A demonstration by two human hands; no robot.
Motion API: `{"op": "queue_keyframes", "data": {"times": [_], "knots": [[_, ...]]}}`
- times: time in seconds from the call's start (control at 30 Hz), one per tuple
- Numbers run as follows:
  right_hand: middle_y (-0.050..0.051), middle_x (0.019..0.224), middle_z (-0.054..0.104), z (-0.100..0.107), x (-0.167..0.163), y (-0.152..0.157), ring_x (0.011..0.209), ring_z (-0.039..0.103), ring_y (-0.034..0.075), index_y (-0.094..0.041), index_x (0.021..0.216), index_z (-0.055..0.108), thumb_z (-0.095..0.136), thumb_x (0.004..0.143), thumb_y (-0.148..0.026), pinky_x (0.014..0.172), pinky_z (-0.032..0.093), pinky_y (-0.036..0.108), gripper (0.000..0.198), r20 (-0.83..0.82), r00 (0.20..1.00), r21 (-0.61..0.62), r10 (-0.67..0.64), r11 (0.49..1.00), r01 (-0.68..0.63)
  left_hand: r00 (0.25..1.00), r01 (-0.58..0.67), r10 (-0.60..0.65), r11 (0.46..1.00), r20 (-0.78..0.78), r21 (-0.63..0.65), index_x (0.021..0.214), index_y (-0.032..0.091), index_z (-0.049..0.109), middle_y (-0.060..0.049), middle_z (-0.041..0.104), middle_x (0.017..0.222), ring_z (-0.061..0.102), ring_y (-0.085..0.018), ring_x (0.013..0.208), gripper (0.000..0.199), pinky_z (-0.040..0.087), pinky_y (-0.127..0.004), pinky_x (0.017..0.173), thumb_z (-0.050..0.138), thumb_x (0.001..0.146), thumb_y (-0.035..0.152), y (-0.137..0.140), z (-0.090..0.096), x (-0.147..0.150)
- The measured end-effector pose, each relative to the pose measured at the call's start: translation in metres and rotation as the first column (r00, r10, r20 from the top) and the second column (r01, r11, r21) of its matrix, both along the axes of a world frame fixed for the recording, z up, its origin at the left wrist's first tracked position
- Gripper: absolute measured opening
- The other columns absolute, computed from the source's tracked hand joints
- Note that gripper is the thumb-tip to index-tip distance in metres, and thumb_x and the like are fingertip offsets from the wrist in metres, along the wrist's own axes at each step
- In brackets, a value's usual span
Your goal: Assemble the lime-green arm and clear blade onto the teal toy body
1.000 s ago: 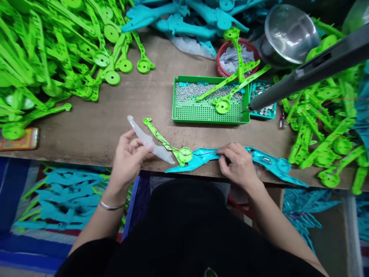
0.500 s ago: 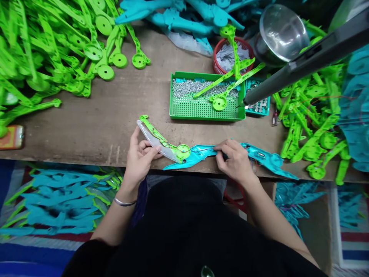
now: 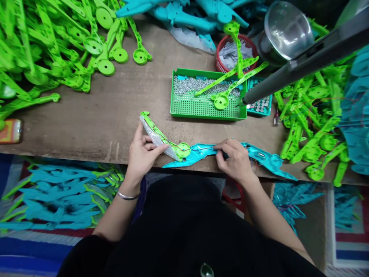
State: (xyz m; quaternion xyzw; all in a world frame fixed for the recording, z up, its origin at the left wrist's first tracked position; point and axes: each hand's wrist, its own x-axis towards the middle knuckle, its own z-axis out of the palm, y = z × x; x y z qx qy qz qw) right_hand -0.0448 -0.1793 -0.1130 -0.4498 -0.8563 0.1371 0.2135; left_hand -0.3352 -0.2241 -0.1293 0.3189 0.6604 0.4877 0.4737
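My left hand (image 3: 142,156) is closed on a translucent blade-shaped piece (image 3: 155,135), its thumb on top. Attached along that piece is a bright green plastic arm (image 3: 184,149) with a round end. This round end sits over the tip of a long blue plastic shell (image 3: 198,154), which lies along the table's front edge. A thin dark wire (image 3: 203,148) runs from the green disc along the shell to the fingertips of my right hand (image 3: 235,158). The right fingers are pinched together at the wire, and the hand covers the shell's middle.
Beyond the hands stands a green perforated tray (image 3: 207,115) with many small screws and green arms. A red basket (image 3: 220,66), a metal bowl (image 3: 288,29) and a screwdriver (image 3: 276,117) lie farther right. A dark pole (image 3: 288,69) slants in. Green parts (image 3: 37,50) pile up left.
My left hand has tilted the translucent piece and green arm slightly more upright, shifting a little right. My right hand stays at the same spot on the shell. The view has shifted slightly.
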Motion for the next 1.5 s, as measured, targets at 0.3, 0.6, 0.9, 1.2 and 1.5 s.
{"op": "queue_keyframes", "data": {"times": [0.3,0.6,0.9,1.2,1.5], "knots": [[0.008,0.079,0.067,0.000,-0.001,-0.001,0.076,0.062,0.022,-0.015,0.084,0.068,0.052,0.086,-0.008,0.072,0.052,0.037,0.017,0.013,1.000,0.036,0.008,0.999,-0.008,0.996,0.057,-0.057,0.998,-0.071,-0.008,0.160,0.021,0.017,0.002,0.063,0.083,0.064,-0.009,0.063,0.124,0.055,-0.018,0.058,0.091,0.060,0.029,0.001,0.003,-0.003],[0.008,0.077,0.066,-0.002,0.000,-0.001,0.074,0.062,0.021,-0.016,0.083,0.067,0.052,0.085,-0.008,0.070,0.051,0.036,0.017,0.001,1.000,0.057,0.006,0.998,-0.006,0.998,0.047,-0.047,0.999,-0.043,-0.002,0.161,0.022,0.015,0.000,0.064,0.085,0.066,-0.012,0.064,0.121,0.059,-0.022,0.060,0.089,0.065,0.027,0.002,0.000,-0.001],[0.007,0.077,0.066,-0.001,-0.001,-0.001,0.074,0.062,0.021,-0.015,0.083,0.068,0.052,0.085,-0.008,0.071,0.051,0.036,0.017,0.004,1.000,0.054,0.005,0.999,-0.006,0.994,0.070,-0.075,0.995,0.076,0.075,0.161,0.033,0.013,-0.003,0.061,0.099,0.070,-0.015,0.069,0.113,0.064,-0.028,0.062,0.084,0.073,0.028,-0.001,-0.009,-0.001],[0.007,0.076,0.066,-0.002,-0.002,-0.001,0.073,0.062,0.021,-0.015,0.082,0.068,0.053,0.084,-0.007,0.070,0.051,0.036,0.017,-0.003,1.000,0.063,0.011,0.998,-0.011,0.990,0.071,-0.078,0.996,0.114,0.058,0.160,0.035,0.018,-0.001,0.060,0.096,0.069,-0.014,0.070,0.110,0.063,-0.027,0.063,0.085,0.072,0.030,0.002,-0.008,-0.003],[0.007,0.077,0.066,-0.002,-0.001,-0.001,0.075,0.062,0.021,-0.015,0.083,0.068,0.054,0.084,-0.007,0.073,0.051,0.036,0.017,0.001,1.000,0.046,0.003,0.999,-0.003,0.991,0.107,-0.109,0.994,0.082,0.033,0.160,0.034,0.016,-0.002,0.060,0.100,0.068,-0.012,0.069,0.111,0.062,-0.026,0.064,0.084,0.072,0.028,0.003,-0.008,-0.005]]}}
